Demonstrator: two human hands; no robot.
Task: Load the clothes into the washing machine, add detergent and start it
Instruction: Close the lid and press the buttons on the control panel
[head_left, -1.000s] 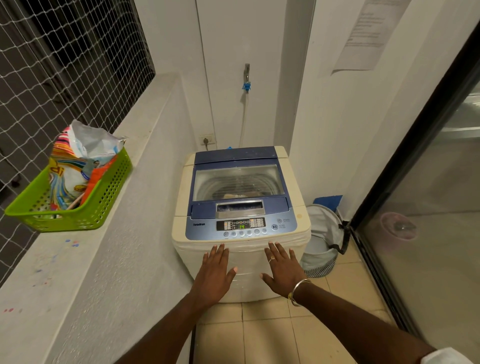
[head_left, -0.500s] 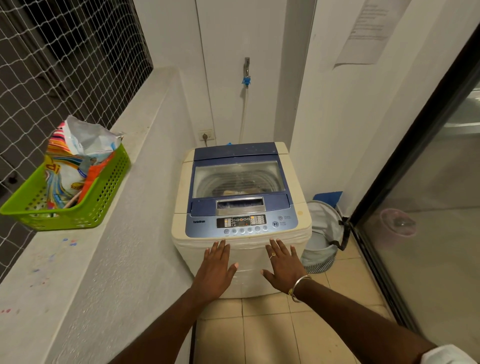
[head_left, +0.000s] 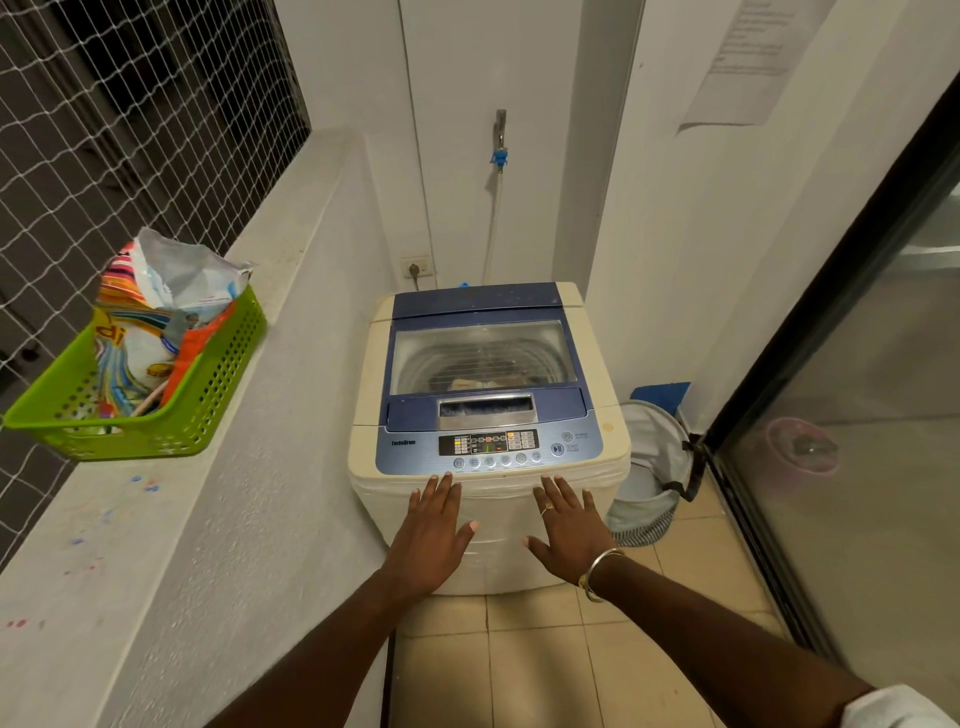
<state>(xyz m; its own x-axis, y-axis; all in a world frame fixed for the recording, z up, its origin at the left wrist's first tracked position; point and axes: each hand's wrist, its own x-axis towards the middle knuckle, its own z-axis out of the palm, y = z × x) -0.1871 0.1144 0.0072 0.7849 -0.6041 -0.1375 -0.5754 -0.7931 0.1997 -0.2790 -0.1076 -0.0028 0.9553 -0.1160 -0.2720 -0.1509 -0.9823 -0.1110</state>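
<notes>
A cream top-loading washing machine (head_left: 597, 452) stands against the far wall, its blue lid (head_left: 483, 306) down. Clothes (head_left: 467, 383) show dimly through the lid's clear window. The control panel (head_left: 488, 444) is lit. My left hand (head_left: 434, 525) and my right hand (head_left: 569, 525) are held flat, fingers straight, in front of the machine's front edge, just below the panel; neither holds anything. An opened detergent bag (head_left: 156, 312) stands in a green basket (head_left: 208, 395) on the ledge at left.
A white ledge (head_left: 130, 519) runs along the left under a netted window. A laundry hamper (head_left: 649, 467) sits on the tiled floor right of the machine. A dark-framed glass door (head_left: 857, 415) closes off the right side. A tap and hose (head_left: 500, 156) hang on the back wall.
Both hands have stayed flat at the machine's front edge. The view has shifted slightly, and the display's lit digits look different.
</notes>
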